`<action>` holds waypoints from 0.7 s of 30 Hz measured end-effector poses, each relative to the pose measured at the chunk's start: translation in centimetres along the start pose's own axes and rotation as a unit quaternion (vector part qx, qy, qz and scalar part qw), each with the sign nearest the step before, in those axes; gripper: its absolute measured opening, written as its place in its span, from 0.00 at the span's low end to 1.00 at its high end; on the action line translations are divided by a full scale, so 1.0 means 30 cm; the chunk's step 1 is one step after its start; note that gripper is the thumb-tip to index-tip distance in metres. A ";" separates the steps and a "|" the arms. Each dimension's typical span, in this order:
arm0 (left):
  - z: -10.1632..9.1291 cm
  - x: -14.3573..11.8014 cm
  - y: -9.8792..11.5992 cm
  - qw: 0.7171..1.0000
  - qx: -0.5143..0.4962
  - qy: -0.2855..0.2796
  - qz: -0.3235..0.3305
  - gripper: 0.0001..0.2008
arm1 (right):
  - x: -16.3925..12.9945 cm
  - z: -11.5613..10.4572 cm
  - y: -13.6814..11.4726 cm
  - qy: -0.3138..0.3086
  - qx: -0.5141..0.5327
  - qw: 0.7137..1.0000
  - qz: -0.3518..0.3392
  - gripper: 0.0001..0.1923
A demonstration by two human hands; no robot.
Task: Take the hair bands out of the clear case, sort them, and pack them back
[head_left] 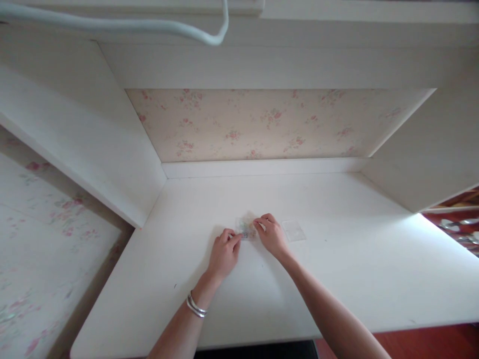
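Note:
A small clear plastic box (245, 230) with tiny coloured pieces in it rests on the white desk (232, 279). At its left front corner my left hand (223, 252) holds the edge between thumb and fingers; a silver bangle circles that wrist. My right hand (271, 235) pinches at the box's right side, over the pieces. What sits between those fingertips is too small to make out. Just right of this hand a flat, clear square lid (294, 231) lies on the desk.
White side panels (90, 129) stand left and right of the desk, with a low ledge (262, 168) along the back and floral wallpaper (243, 124) behind it. A pale curved tube (149, 26) hangs across the upper left. A black surface (258, 350) shows below the front edge.

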State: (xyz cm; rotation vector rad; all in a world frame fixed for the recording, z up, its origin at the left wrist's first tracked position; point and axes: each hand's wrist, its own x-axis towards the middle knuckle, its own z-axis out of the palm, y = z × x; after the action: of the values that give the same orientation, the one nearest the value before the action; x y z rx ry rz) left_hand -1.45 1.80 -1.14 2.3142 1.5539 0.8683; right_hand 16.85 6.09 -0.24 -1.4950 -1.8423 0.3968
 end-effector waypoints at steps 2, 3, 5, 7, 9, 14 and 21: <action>-0.004 0.000 0.003 1.000 0.004 -0.007 0.002 0.13 | -0.027 -0.030 0.013 0.011 -0.007 1.000 0.016 0.14; -0.006 0.000 0.005 1.000 0.005 -0.011 0.003 0.13 | -0.043 -0.048 0.024 0.015 -0.016 0.999 0.028 0.15; -0.008 0.000 0.006 1.000 0.004 -0.015 0.004 0.12 | -0.076 -0.088 0.059 0.022 -0.049 0.997 0.053 0.16; -0.006 -0.001 0.004 1.000 0.000 -0.018 0.006 0.11 | -0.106 -0.131 0.103 0.032 -0.106 0.991 0.070 0.16; 0.000 -0.004 -0.001 1.000 -0.005 -0.017 0.009 0.10 | -0.131 -0.171 0.145 0.029 -0.177 0.980 0.089 0.17; 0.013 -0.009 -0.011 0.999 -0.026 -0.014 0.021 0.09 | -0.164 -0.228 0.201 -0.031 -0.271 0.954 0.122 0.22; 0.004 -0.026 0.014 0.997 -0.037 -0.032 0.052 0.10 | -0.171 -0.237 0.167 -0.059 -0.269 0.959 0.062 0.13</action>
State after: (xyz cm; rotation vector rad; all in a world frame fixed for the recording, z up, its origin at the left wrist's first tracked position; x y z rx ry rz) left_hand -1.27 0.95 -1.31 2.3644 1.3632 0.8516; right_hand 25.74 1.27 -0.23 -1.9909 -2.0598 0.0346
